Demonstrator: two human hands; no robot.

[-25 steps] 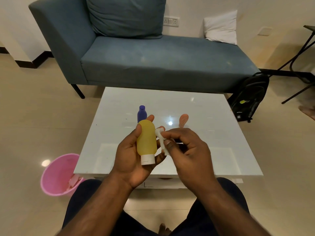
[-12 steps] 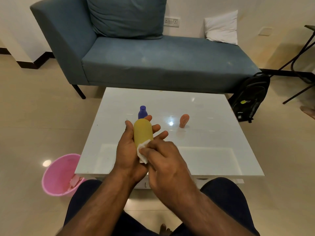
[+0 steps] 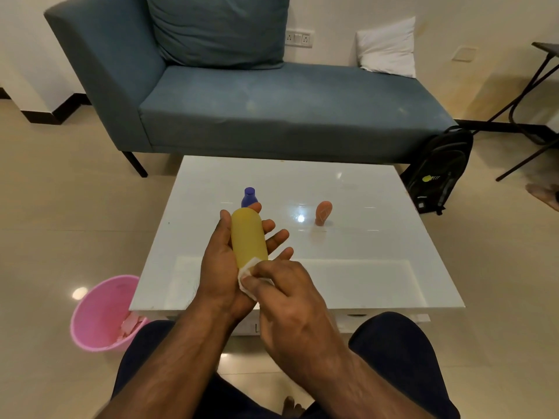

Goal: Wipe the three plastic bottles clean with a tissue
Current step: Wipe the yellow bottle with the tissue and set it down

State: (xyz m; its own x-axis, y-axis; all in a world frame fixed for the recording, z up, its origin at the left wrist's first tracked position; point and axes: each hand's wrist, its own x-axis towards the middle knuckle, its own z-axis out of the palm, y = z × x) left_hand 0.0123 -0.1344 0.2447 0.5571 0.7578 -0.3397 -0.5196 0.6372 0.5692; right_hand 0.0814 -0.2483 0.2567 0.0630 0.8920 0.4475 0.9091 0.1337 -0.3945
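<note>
My left hand (image 3: 222, 267) cradles a yellow plastic bottle (image 3: 248, 235) above the white table (image 3: 363, 267), cap end toward me. My right hand (image 3: 287, 300) pinches a white tissue (image 3: 246, 275) against the bottle's lower end, covering its cap. A blue bottle (image 3: 249, 197) stands on the table just behind the yellow one, partly hidden by my fingers. An orange bottle (image 3: 323, 212) stands upside down on its cap to the right of it.
A pink bin (image 3: 99, 313) with crumpled tissues sits on the floor at the table's left front corner. A blue-grey couch (image 3: 272, 101) stands behind the table. A black backpack (image 3: 438, 170) leans at its right end.
My right hand came from beside the bottle onto its cap end with the tissue. My left hand tipped the bottle flatter in the palm and opened its fingers.
</note>
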